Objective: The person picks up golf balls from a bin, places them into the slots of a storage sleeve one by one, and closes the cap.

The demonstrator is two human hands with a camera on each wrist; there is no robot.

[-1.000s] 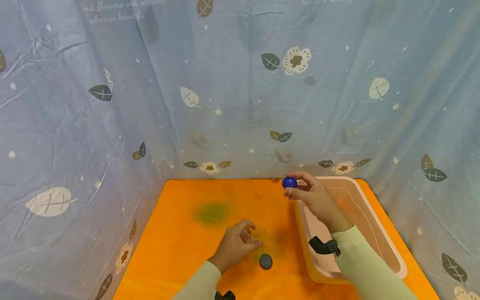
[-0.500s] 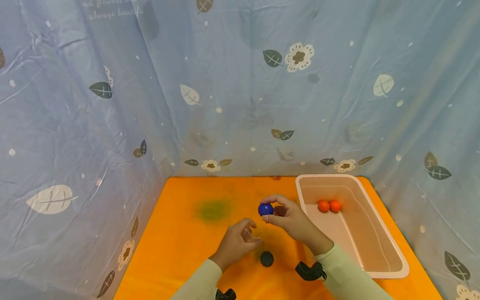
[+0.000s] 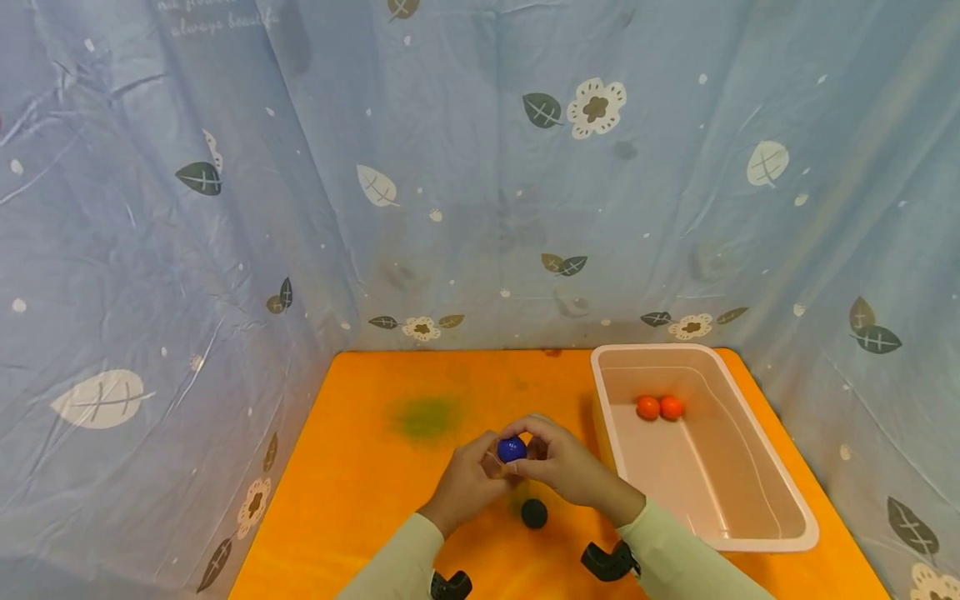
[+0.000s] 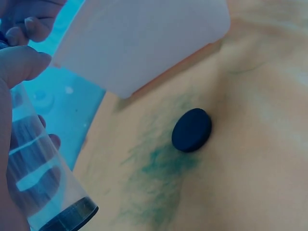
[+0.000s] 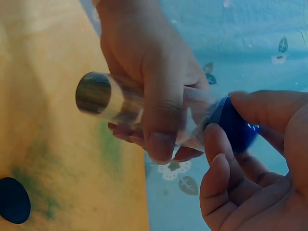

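My left hand (image 3: 463, 485) grips a clear plastic tube (image 5: 126, 102) with a dark cap on its lower end. Between thumb and fingertips, my right hand (image 3: 576, 467) pinches a shiny blue ball (image 3: 512, 449). In the right wrist view the blue ball (image 5: 236, 126) sits at the tube's open end; whether it has entered the mouth is hard to tell. A round black lid (image 3: 534, 513) lies on the table just below the hands, and the left wrist view shows this flat lid (image 4: 192, 130) from close up.
To the right stands a pale pink plastic bin (image 3: 678, 467). Two orange-red balls (image 3: 648, 407) lie side by side near its far end. The orange table (image 3: 360, 500) carries a green smudge (image 3: 427, 417), and a blue patterned curtain (image 3: 465, 167) surrounds it.
My right hand has brought the blue ball from above the bin's left edge leftward and down to the tube. The left hand has stayed almost in place with the tube.
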